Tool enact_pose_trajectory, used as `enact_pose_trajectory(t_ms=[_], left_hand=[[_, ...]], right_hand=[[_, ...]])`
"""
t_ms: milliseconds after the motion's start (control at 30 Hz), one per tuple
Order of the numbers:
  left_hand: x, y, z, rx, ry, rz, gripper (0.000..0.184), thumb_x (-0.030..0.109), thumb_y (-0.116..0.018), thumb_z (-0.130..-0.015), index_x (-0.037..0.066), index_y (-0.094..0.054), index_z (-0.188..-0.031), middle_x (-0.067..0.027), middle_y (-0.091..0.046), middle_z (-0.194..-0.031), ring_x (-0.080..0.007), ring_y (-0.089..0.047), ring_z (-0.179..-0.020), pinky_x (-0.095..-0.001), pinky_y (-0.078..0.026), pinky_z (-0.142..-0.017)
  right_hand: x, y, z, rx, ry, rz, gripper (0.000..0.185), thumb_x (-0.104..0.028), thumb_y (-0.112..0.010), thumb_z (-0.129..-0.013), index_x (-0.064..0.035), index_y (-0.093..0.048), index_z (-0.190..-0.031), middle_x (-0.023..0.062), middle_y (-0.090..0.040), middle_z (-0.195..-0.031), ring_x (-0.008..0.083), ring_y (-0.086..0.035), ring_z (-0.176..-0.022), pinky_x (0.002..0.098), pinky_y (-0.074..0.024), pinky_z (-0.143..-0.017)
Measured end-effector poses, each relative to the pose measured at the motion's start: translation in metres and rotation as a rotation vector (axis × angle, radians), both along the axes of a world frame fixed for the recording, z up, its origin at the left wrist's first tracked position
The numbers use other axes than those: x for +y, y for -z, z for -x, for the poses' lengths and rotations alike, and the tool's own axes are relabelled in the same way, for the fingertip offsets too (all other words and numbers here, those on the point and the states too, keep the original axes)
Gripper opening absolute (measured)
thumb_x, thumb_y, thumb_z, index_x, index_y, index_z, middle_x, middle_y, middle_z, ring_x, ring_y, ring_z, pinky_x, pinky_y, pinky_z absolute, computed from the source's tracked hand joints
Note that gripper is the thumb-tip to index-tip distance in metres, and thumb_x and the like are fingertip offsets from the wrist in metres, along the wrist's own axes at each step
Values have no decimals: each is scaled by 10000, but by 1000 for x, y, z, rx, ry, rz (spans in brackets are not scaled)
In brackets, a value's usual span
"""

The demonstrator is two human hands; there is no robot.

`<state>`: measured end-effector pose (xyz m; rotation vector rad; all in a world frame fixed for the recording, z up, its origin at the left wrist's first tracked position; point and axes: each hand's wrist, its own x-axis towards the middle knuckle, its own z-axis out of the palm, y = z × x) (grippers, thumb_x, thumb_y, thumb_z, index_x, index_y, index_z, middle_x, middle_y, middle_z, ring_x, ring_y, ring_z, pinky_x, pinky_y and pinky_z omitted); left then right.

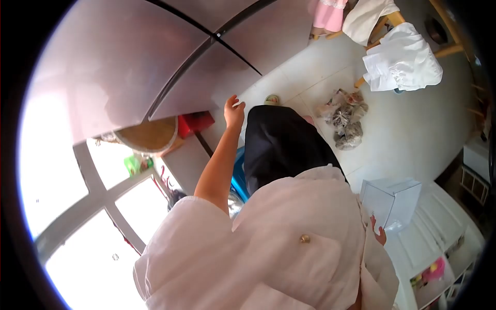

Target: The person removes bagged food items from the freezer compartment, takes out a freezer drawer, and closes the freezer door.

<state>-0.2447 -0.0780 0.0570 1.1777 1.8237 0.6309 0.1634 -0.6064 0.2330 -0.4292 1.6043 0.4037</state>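
My left hand (234, 111) is stretched forward beside the dark trousers (289, 139). Its fingers are loosely bent and apart, with nothing in them. Close to it rises a large glossy pinkish-grey cabinet (201, 88) that looks like a refrigerator, its doors closed. Down at the right, my right hand (380, 235) shows only in part past the pale shirt (263, 232). Its fingers look spread, and I see nothing held. Beside it stands a white box (390, 201); whether the fingers touch it I cannot tell.
Several tied plastic bags (343, 119) lie on the tiled floor (413, 124). White cloth (403, 59) drapes over wooden furniture at upper right. White drawers (439, 227) stand at lower right. A round wooden board (150, 135) and a red box (195, 123) are near the window at left.
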Motion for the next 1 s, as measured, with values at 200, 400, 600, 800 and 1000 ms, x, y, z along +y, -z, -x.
enact_pose_trajectory(t_ms=[200, 400, 600, 800, 1000], left_hand=[[40, -55, -18, 668, 399, -426, 789, 149, -717, -702, 41, -302, -1365, -192, -279, -1402, -370, -475, -1176, -406, -464, -931], [162, -70, -12, 782, 401, -228, 835, 183, -675, -735, 42, -213, -1415, -189, -214, -1460, -365, -415, -1259, -401, -456, -961], [167, -66, -19, 860, 269, -234, 632, 193, -696, -662, 9, -455, -1218, -201, -417, -1264, -360, -521, -1117, -417, -485, -905], [79, -47, -22, 789, 240, -612, 729, 324, -766, -633, -12, -427, -1184, -222, -422, -1198, -408, -445, -1129, -442, -395, -962], [-33, -88, 3, 765, 335, -284, 765, 467, -727, -690, -3, -409, -1203, -184, -399, -1170, -380, -434, -1130, -458, -419, -916]], right_hand=[[-26, 36, -52, -133, -334, 132, 603, -95, -406, -878, 114, -160, -1388, 309, -308, -1396, 437, -395, -1261, 477, -445, -1001], [-14, 62, -48, -202, -442, 63, 624, -31, -384, -814, 163, -151, -1360, 345, -283, -1387, 450, -307, -1311, 497, -351, -1079], [24, 43, -20, -123, -499, 44, 626, -30, -378, -816, 158, -152, -1368, 335, -263, -1407, 425, -325, -1310, 465, -374, -1071], [31, 54, -14, -78, -483, 37, 592, -37, -344, -848, 158, -139, -1368, 351, -250, -1403, 434, -341, -1295, 471, -382, -1065], [7, 71, -22, -140, -419, 32, 562, -50, -330, -890, 155, -119, -1369, 343, -234, -1410, 434, -268, -1329, 495, -342, -1087]])
